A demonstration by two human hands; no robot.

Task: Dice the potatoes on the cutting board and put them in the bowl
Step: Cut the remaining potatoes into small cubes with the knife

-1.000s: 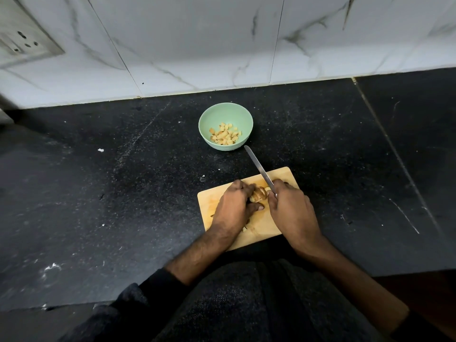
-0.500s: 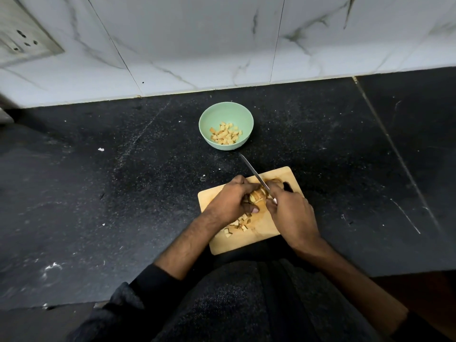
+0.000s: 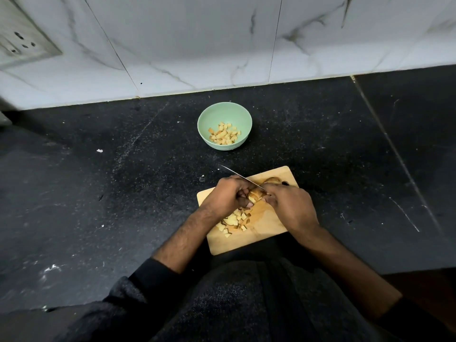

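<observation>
Both hands [image 3: 290, 208] curled over potato [image 3: 255, 195].

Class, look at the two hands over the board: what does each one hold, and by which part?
Right hand grips the knife by its handle end, hidden in the fist. Left hand holds the potato piece by its left side.

Both hands work a potato [image 3: 256, 193] with a knife [image 3: 240, 176] on the cutting board [image 3: 269, 223], bowl [image 3: 223, 113] beyond
</observation>
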